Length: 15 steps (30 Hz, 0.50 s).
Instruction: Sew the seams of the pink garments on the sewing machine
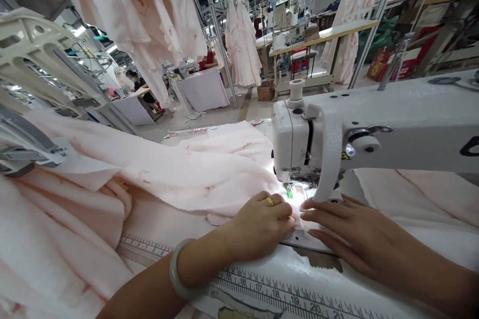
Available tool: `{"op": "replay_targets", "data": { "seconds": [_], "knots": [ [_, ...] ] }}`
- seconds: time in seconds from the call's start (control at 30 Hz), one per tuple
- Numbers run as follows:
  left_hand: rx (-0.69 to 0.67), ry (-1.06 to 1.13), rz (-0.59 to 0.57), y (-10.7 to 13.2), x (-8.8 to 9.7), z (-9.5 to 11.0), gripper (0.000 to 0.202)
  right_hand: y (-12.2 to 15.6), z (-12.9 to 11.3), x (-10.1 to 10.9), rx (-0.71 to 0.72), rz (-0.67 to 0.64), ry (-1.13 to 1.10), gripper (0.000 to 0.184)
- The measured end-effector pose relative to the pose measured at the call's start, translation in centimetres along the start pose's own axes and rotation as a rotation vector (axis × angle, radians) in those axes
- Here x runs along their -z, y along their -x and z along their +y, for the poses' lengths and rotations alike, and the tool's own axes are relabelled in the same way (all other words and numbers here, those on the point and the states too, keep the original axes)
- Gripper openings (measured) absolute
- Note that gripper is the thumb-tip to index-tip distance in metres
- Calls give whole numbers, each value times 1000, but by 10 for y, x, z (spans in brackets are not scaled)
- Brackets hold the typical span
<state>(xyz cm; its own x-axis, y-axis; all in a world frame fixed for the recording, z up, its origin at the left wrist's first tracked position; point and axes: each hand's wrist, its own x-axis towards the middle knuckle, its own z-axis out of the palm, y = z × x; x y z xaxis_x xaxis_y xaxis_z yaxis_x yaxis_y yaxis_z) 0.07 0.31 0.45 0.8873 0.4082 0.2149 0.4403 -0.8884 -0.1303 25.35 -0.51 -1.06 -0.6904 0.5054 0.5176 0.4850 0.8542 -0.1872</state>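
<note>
Fabric [194,174] looks soft and light (slippy too); left hand [258,227] and right hand [355,239] press it flat by the sewing machine [374,144], not gripping.

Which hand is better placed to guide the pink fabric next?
Left, probably: the left hand presses the pink fabric directly before the lit needle area of the sewing machine, while the right hand lies aside, beside the machine's white curved guard.

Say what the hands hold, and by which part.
The left hand and right hand press the pink fabric with their fingertips, just in front of the sewing machine; no firm grip can be told.
</note>
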Motion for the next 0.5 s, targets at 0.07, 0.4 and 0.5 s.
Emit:
{"op": "replay_targets", "data": {
  "seconds": [0.07,0.4,0.5],
  "knots": [
    [27,12,-3,1,0,1,19,0,0,-3,31,-50,-10,30],
    [66,111,-93,5,-1,1,15,-5,-8,1,32,-193,-12,31],
    [66,76,-94,3,-2,1,16,-7,-8,-1,69,-157,56,33]
  ]
}}
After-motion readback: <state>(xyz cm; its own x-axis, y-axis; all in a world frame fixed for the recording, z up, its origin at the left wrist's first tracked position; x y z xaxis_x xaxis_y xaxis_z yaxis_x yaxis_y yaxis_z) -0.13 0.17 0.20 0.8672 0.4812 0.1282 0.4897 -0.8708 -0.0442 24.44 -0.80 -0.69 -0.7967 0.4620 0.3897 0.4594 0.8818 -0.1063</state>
